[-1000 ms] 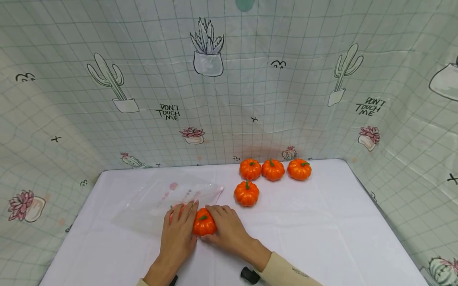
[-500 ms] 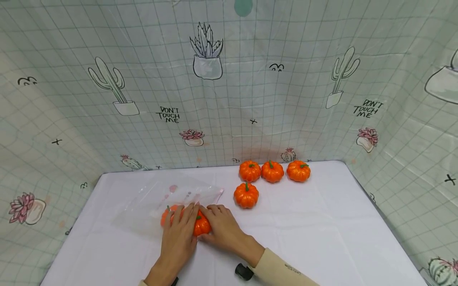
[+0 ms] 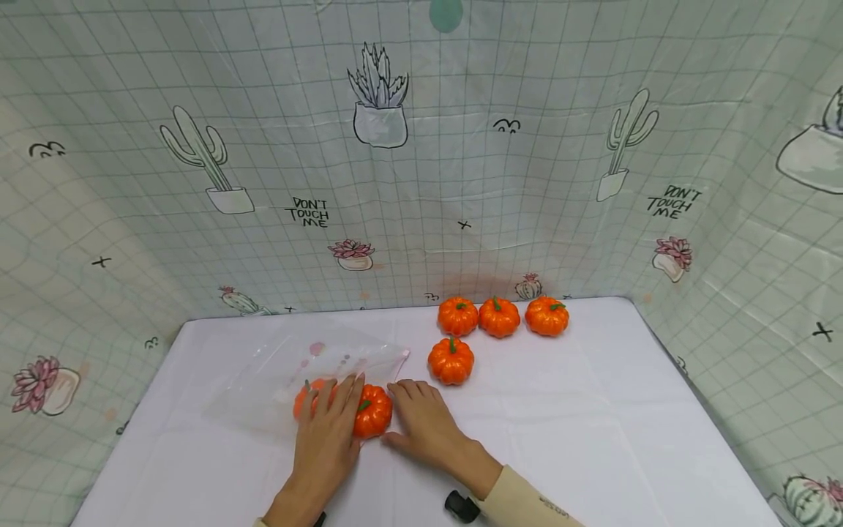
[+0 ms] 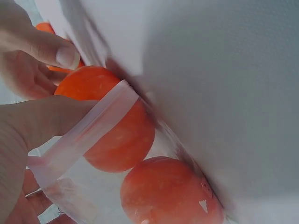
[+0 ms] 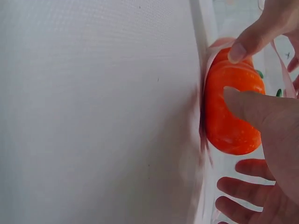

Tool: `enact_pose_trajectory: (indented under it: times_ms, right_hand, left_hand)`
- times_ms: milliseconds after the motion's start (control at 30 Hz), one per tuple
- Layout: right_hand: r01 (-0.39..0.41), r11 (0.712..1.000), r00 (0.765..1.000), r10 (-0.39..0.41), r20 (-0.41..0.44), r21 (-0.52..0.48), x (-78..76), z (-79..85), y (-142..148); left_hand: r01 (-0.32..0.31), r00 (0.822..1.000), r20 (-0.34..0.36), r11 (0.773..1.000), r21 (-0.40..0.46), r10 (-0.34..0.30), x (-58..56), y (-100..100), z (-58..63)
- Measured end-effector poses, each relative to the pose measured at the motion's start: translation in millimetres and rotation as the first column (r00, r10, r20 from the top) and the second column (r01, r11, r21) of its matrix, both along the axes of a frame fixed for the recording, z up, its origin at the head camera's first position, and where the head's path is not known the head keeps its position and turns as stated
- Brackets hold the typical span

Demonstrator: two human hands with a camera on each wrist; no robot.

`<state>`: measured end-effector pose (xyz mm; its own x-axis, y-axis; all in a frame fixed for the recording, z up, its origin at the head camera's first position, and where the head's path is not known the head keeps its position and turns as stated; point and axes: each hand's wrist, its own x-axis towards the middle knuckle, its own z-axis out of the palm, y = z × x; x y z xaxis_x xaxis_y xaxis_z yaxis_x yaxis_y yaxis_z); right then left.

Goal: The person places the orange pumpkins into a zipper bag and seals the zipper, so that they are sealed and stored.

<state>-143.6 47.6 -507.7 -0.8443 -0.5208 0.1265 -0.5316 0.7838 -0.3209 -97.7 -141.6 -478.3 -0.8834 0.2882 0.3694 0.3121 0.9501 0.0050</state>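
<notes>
A clear zip bag (image 3: 263, 380) with a pink edge lies flat at the table's left half. Inside it is a small orange toy pumpkin (image 4: 168, 191), partly under my left hand's fingers in the head view. My left hand (image 3: 326, 435) holds the bag's mouth, its thumb at the pink strip (image 4: 100, 126). A second toy pumpkin (image 3: 374, 412) sits in the mouth, part of it behind the strip. Just right of that pumpkin is my right hand (image 3: 424, 424), its fingers spread and fairly straight; whether its thumb touches the pumpkin, I cannot tell.
One toy pumpkin (image 3: 451, 361) stands behind my right hand. Three more, including the rightmost pumpkin (image 3: 546, 316), line the back edge of the white-covered table (image 3: 560, 439). A printed curtain (image 3: 421, 183) encloses the back and sides.
The pumpkin at the mouth has slid left into the bag, and the one inside has shifted left. My right hand pushed with it, then opened and drew back slightly right.
</notes>
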Motion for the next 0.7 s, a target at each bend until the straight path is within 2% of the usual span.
enact_pose_trajectory:
  times_ms: [267,700]
  right_hand:
    - [-0.017,0.999,1.0,0.016,-0.013,-0.03,-2.1,0.8,-8]
    - [-0.038,0.998,0.998,0.04,-0.057,0.041,-1.1,6.7,-23]
  left_hand:
    - [0.017,0.999,-0.03,1.0,0.017,-0.016,-1.0,0,-0.4]
    - [0.0,1.0,0.014,0.999,-0.045,0.001,0.1,3,3.8]
